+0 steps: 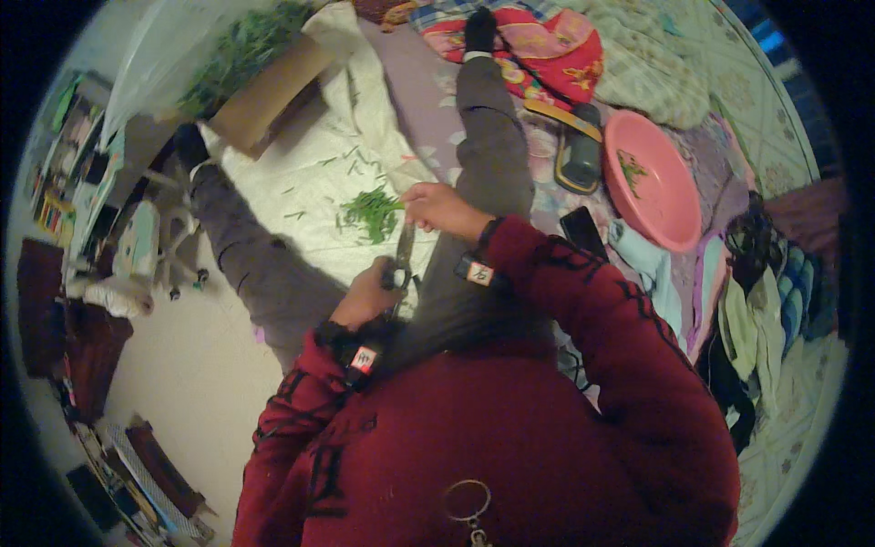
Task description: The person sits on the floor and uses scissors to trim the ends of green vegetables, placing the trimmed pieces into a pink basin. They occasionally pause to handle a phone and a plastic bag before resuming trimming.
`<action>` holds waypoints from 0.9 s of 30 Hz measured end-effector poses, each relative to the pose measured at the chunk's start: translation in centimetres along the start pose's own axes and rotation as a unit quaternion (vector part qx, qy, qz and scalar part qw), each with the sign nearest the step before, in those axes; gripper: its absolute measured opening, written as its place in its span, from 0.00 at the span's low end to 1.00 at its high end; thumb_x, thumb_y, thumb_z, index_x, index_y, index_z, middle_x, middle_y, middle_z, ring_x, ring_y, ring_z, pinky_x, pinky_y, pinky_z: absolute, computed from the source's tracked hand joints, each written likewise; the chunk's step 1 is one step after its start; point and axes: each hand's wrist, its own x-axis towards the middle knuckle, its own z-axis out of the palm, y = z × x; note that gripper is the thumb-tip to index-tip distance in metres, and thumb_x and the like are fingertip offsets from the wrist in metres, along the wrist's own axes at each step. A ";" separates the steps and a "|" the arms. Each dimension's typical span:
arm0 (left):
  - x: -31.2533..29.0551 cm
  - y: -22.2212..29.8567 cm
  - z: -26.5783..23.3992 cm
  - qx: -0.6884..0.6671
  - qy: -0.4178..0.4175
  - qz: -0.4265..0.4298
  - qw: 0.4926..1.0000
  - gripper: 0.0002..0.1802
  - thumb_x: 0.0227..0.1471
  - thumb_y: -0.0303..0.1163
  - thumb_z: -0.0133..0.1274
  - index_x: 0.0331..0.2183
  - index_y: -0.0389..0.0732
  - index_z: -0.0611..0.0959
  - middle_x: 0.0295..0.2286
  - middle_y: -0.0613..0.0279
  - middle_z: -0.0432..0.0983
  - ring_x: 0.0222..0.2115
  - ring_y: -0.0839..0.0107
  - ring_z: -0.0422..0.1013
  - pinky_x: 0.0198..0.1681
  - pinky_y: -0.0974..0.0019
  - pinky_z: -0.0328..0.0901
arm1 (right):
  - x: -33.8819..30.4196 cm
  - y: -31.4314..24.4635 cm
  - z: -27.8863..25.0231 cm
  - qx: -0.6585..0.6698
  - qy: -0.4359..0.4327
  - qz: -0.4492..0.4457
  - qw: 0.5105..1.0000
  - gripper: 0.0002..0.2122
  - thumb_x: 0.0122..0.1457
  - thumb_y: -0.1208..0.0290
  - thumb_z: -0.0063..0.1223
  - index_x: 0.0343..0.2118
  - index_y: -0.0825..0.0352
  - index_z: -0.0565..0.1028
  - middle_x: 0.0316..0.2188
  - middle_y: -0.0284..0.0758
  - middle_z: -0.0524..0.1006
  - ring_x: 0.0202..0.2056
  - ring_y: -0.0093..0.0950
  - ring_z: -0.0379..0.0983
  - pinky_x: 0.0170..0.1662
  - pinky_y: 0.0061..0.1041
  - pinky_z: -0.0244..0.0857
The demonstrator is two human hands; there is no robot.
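My left hand (366, 294) is closed round a dark-handled bladed tool (405, 242). Its narrow blade points up toward my other hand; whether it is a knife or scissors I cannot tell. My right hand (445, 211) is closed in a pinch above the blade, with green stems at its fingertips. Just left of those fingers, a small heap of cut green pieces (369, 217) lies on a white woven sheet (301, 232) between my outstretched legs. Loose green bits are scattered beyond the heap.
A cardboard box (273, 100) stands on the sheet by leafy greens (241, 55). To the right are a pink basin (670, 196) with green pieces inside, a dark cylindrical object with a yellow-edged frame (581, 159), and a phone (581, 230). A shelf (87, 173) lines the left.
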 end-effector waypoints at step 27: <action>-2.1 1.4 -3.1 -0.249 -0.042 -0.044 0.967 0.15 0.44 0.20 0.39 0.39 0.38 0.65 0.23 0.60 0.68 0.21 0.75 0.66 0.23 0.74 0.62 | -0.7 -1.5 0.5 0.087 0.054 -0.018 0.995 0.13 0.50 0.78 0.46 0.41 0.71 0.68 0.23 0.30 0.70 0.23 0.17 0.66 0.26 0.15 0.63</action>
